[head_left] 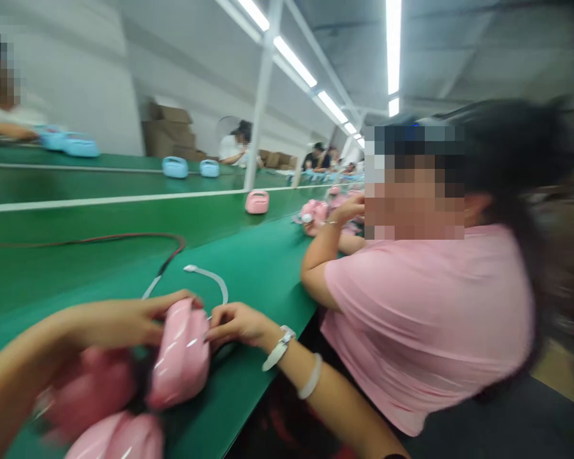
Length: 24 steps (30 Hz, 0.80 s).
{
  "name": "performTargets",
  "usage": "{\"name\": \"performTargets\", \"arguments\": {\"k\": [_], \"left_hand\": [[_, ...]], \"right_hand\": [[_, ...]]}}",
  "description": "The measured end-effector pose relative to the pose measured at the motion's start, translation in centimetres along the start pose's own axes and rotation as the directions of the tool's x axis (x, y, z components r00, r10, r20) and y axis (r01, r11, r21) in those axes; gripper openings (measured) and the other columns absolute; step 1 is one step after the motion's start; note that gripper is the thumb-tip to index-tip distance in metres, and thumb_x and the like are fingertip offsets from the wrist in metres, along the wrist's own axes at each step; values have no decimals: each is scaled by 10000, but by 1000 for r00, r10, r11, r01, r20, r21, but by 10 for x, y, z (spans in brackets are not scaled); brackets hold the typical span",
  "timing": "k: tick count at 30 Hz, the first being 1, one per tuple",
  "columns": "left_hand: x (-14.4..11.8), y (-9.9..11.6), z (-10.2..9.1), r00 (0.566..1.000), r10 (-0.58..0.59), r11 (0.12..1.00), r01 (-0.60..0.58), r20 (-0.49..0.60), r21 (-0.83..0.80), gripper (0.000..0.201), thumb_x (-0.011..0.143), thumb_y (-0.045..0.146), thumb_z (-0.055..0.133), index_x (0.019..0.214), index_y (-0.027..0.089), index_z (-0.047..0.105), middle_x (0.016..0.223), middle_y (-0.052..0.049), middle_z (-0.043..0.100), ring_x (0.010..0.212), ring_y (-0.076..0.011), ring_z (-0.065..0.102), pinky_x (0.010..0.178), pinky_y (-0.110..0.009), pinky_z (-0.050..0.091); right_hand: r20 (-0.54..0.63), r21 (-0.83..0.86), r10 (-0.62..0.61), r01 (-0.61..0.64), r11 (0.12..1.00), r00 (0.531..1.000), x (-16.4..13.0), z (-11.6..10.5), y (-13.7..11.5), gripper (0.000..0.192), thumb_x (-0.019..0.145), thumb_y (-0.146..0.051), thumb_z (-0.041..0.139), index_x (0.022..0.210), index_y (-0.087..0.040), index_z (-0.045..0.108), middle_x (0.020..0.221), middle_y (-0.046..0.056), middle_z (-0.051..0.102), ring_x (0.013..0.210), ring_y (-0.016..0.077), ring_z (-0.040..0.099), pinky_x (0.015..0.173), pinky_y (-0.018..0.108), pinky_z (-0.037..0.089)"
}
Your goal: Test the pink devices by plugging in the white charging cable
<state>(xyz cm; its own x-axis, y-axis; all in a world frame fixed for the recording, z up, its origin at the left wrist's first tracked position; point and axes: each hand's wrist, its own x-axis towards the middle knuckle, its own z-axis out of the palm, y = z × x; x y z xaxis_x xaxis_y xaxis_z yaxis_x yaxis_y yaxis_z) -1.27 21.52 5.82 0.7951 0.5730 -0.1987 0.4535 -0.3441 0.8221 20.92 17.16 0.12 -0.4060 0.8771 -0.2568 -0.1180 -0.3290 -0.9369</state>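
Note:
A glossy pink plastic case [184,354] stands tilted near the front edge of the green bench. My left hand [160,319] is closed on its far-left side, thumb and fingers around the upper end. My right hand [239,324] is pinched against the case's right side; what lies between its fingertips, if anything, is hidden. A pale strap [215,277] with a small white end curves over the bench just beyond the right fingers. Below my left forearm lie more pink cases, a blurred one [93,389] and a shinier one [119,437].
A black-and-red cable [172,245] crosses the green bench [258,255]. One pink case [257,202] and several blue cases [175,167] stand farther back. Close on my right sits a co-worker in a pink shirt [425,319], hands at pink parts [314,210]. A white post [263,95] rises behind.

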Motion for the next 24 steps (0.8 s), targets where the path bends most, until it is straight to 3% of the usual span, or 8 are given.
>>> {"name": "performTargets", "arguments": {"k": [1, 2, 4, 9, 14, 24], "left_hand": [[-6, 25, 2, 992, -92, 995, 88, 85, 47, 438, 757, 268, 546, 1190, 208, 533, 1112, 44, 647, 1076, -170, 571, 911, -197, 441], [-8, 44, 2, 987, -109, 991, 99, 121, 91, 454, 749, 268, 523, 1193, 176, 513, 1167, -9, 613, 1119, -202, 537, 959, -253, 427], [-2, 60, -2, 973, -151, 984, 130, 176, 124, 496, 693, 288, 581, 1166, 160, 507, 1207, -58, 557, 1127, -231, 508, 993, -301, 409], [0, 45, -3, 952, -194, 980, 177, 236, 91, 621, 679, 380, 619, 1239, 209, 411, 1317, -63, 450, 1185, -233, 443, 1037, -349, 390], [-1, 48, 0, 952, -177, 982, 151, 251, 117, 571, 727, 324, 555, 1260, 191, 398, 1325, -75, 428, 1189, -237, 442, 1082, -383, 347], [0, 53, -1, 949, -182, 982, 161, 257, 102, 463, 755, 354, 542, 1163, 189, 398, 1189, -54, 445, 1112, -206, 450, 999, -322, 395]], "right_hand": [[1, 7, -6, 6, 1000, 1000, -5, 3, -1, 633, 210, -449, 931, 569, -128, 522, 547, -35, 596, 496, 104, 590, 552, 247, 500], [27, 25, -2, 2, 1000, 1000, -9, 3, -1, 620, 247, -440, 938, 572, -135, 506, 536, -52, 581, 483, 91, 578, 539, 228, 487], [77, 59, -4, 0, 998, 997, -11, 1, 1, 563, 358, -394, 948, 593, -141, 503, 553, -65, 579, 508, 76, 583, 554, 205, 484], [186, 108, -10, -11, 994, 982, -8, -6, 8, 456, 512, -296, 928, 597, -141, 507, 582, -52, 580, 539, 65, 562, 545, 178, 454], [195, 55, -42, 32, 998, 980, -9, -9, 9, 417, 560, -303, 907, 617, -144, 525, 639, -34, 579, 599, 82, 552, 581, 196, 440], [200, 32, -102, 98, 995, 974, -7, -11, 8, 405, 581, -308, 892, 606, -143, 523, 635, -39, 553, 610, 72, 500, 595, 194, 395]]}}
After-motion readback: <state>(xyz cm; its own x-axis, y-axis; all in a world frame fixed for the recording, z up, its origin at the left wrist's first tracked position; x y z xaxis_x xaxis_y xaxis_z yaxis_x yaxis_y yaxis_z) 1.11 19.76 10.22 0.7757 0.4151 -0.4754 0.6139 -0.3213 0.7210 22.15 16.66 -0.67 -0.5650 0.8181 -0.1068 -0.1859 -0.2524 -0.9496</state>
